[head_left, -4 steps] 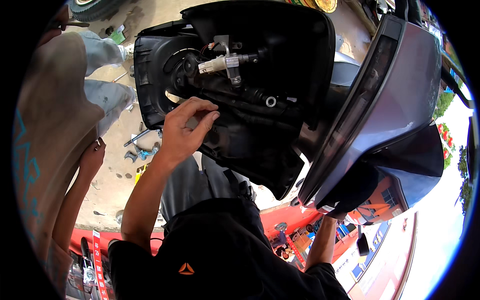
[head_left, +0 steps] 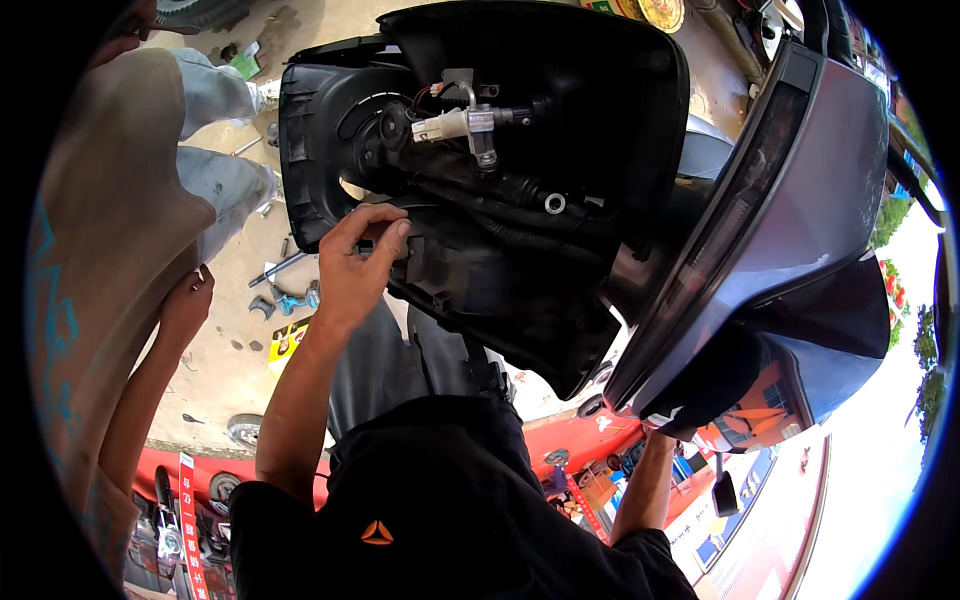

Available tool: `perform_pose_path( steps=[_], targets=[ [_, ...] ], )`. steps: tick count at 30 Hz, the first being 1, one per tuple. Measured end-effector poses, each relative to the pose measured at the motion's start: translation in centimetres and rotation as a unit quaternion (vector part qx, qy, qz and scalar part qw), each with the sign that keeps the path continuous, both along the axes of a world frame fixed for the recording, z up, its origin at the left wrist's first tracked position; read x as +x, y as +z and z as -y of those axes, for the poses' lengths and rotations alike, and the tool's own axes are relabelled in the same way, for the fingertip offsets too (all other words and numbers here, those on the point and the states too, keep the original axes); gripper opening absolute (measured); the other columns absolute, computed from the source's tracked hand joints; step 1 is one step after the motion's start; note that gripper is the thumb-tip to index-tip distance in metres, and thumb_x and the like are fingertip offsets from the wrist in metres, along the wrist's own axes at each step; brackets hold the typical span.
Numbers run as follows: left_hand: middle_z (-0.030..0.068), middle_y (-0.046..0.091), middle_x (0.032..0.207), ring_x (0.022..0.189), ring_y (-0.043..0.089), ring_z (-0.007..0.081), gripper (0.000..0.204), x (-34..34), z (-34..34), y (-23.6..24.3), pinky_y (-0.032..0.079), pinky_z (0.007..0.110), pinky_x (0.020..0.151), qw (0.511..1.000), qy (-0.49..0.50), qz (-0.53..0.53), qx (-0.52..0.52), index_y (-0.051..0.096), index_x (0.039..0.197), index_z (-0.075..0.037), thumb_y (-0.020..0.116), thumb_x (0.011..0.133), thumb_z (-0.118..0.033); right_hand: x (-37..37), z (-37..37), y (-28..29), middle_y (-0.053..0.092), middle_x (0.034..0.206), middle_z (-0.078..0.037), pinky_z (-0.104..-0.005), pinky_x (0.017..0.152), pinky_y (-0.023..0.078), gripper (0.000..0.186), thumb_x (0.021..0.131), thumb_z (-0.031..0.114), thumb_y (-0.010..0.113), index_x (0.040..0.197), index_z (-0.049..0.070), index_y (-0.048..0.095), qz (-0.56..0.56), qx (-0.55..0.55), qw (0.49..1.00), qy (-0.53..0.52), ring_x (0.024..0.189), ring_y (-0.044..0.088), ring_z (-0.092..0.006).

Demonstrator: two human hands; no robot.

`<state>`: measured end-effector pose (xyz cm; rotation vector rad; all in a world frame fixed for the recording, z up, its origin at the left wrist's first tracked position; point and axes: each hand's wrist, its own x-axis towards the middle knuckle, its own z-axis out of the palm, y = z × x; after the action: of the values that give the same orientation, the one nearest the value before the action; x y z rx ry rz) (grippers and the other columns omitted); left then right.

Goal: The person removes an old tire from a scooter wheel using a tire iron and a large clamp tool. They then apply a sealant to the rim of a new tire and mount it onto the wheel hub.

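My left hand [head_left: 358, 255] is in front of a black plastic shell [head_left: 590, 110], near its lower left edge. Its thumb and forefinger are bent close together in a pinch; anything between them is too small to make out. Inside the shell sits a silver metal fitting with a white connector [head_left: 450, 126] and thin wires. Right of it is a metal ring end [head_left: 555, 203] on a dark part. My right forearm [head_left: 645, 485] reaches up behind a glossy grey vehicle body panel [head_left: 770, 190] with a long dark lamp strip; that panel's lower end hides my right hand's fingers.
At the left stands another person in a brown top [head_left: 130, 170], one hand [head_left: 187, 310] hanging down. On the floor between us lie a blue power tool [head_left: 295, 300], a dark rod [head_left: 278, 268] and a yellow packet [head_left: 287, 340]. A tyre [head_left: 200, 10] is at the top left.
My left hand has drawn back a little to the left, away from the middle of the black shell, its pinch unchanged. The whole view has shifted slightly. My right arm stays where it was.
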<state>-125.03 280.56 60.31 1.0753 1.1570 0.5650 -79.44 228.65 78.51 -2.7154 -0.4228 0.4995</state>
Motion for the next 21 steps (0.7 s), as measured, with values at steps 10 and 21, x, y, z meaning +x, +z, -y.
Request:
perform_pose_path(
  steps=[10,21],
  targets=[
    [0.0026,0.073,0.095,0.086,0.065,0.0075,0.02,-6.0,3.5,-5.9,0.053,0.025,0.081,0.988,0.023,-0.058,-0.141,0.074,0.115,0.002,0.074,0.102,-0.014,1.3,-1.8,0.0,0.062,0.088,-0.013,-0.0365,0.055,0.047,0.027,0.107,0.023,0.059,0.126,0.004,0.058,-0.01,-0.006,1.0,-0.001,0.063,0.062,-0.0238],
    [0.0057,0.071,0.086,0.077,0.066,0.0157,0.024,-7.2,4.5,-6.1,0.055,0.029,0.078,0.99,-0.055,-0.094,-0.092,0.074,0.115,0.002,0.069,0.103,-0.018,0.4,-4.3,-1.3,0.06,0.083,-0.01,-0.0337,0.051,0.044,0.026,0.108,0.025,0.057,0.123,0.004,0.059,-0.024,-0.006,1.0,0.014,0.061,0.06,-0.021]
  ],
)
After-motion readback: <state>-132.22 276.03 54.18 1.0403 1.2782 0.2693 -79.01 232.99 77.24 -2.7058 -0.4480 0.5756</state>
